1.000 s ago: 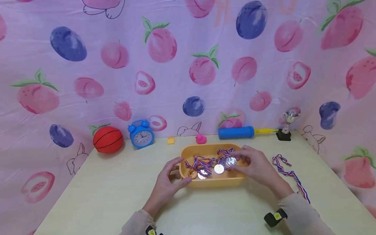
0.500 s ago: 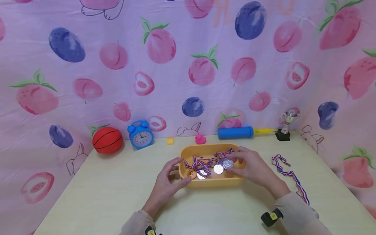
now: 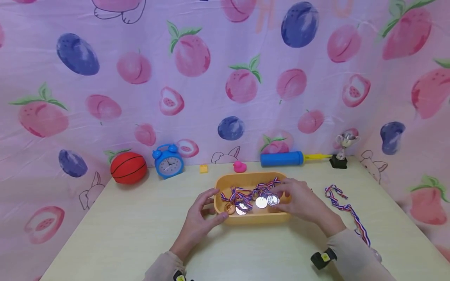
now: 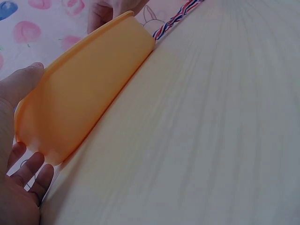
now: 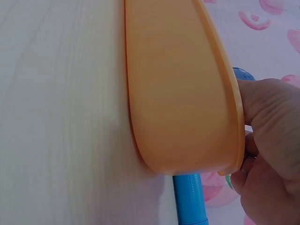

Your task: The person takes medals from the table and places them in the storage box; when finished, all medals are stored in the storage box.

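Note:
A yellow-orange plastic bin (image 3: 256, 219) stands mid-table, holding several medals with red, white and blue ribbons (image 3: 241, 194). My left hand (image 3: 199, 215) grips its left end, thumb at the front rim and fingers along the side; the left wrist view shows that hand (image 4: 21, 187) around the bin's end wall (image 4: 89, 89). Over the right end, my right hand (image 3: 302, 200) reaches inside and pinches a silver medal (image 3: 273, 200) low in the bin. A bronze medal (image 3: 230, 208) lies at the left. In the right wrist view the bin's wall (image 5: 183, 84) hides the right fingertips.
Right of the bin lies a striped ribbon (image 3: 351, 210), its medal (image 3: 377, 255) beside my right sleeve. Along the back stand a basketball (image 3: 129, 168), a blue alarm clock (image 3: 168, 162), a yellow block (image 3: 204, 168), a pink duck (image 3: 240, 166), a blue pump (image 3: 282, 158) and a trophy cup (image 3: 342, 150).
My right hand has moved slightly left and lowered the silver medal deeper among the others. My left hand has stayed on the bin's left end.

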Motion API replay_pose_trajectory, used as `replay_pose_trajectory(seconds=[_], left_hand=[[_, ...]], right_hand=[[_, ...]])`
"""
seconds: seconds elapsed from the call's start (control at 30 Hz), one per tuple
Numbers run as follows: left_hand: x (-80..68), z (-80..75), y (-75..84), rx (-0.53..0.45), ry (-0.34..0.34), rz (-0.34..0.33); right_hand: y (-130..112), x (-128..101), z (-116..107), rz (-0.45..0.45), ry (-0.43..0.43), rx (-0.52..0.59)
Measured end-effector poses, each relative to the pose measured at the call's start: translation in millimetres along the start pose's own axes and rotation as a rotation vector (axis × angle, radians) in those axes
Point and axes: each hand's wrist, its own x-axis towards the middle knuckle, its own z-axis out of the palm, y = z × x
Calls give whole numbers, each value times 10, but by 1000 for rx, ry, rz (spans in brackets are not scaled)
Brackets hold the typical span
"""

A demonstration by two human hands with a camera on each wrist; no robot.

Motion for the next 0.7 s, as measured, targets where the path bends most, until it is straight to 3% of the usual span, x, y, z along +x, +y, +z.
replay_pose_trajectory(seconds=[0.27, 0.5, 0.7], left_hand=[[-3, -2, -5, -3, -4, 5], [-4, -5, 13, -1, -3, -4], [-5, -4, 4, 3, -4, -6]], right_hand=[[32, 7, -30, -14, 1, -34], [60, -24, -70, -94, 122, -21], [34, -47, -104, -82, 181, 26]])
